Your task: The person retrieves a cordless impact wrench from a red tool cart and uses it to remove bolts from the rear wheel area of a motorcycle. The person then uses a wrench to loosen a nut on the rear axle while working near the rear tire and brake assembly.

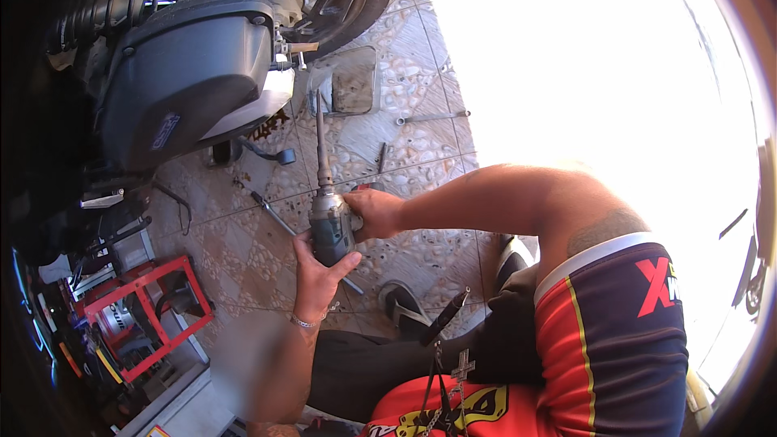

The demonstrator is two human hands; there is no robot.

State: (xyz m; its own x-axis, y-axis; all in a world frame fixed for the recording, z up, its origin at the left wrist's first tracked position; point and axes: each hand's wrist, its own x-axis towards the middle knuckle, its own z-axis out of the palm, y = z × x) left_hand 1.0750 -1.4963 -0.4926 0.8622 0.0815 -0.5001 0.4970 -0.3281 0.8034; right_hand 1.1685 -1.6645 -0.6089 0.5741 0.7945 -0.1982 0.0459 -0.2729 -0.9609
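A cordless impact driver [330, 235] is held between my two hands, its long thin bit [321, 142] pointing away from me. My right hand [376, 214] is closed round its grip from the right side. My left hand [318, 271] cups the back end of its body, thumb on one side and fingers on the other. The bit's tip is just right of a scooter's dark plastic housing [190, 73] and appears apart from it. How far my right fingers reach round the grip is hidden.
A shallow clear tray [368, 101] lies beside the scooter's rear wheel [368, 8]. A spanner [433, 117], a short dark rod [382, 158] and a long-handled tool [271, 209] lie on the tiled floor. A red metal frame [194, 283] stands left, and strong sunlight washes out the right.
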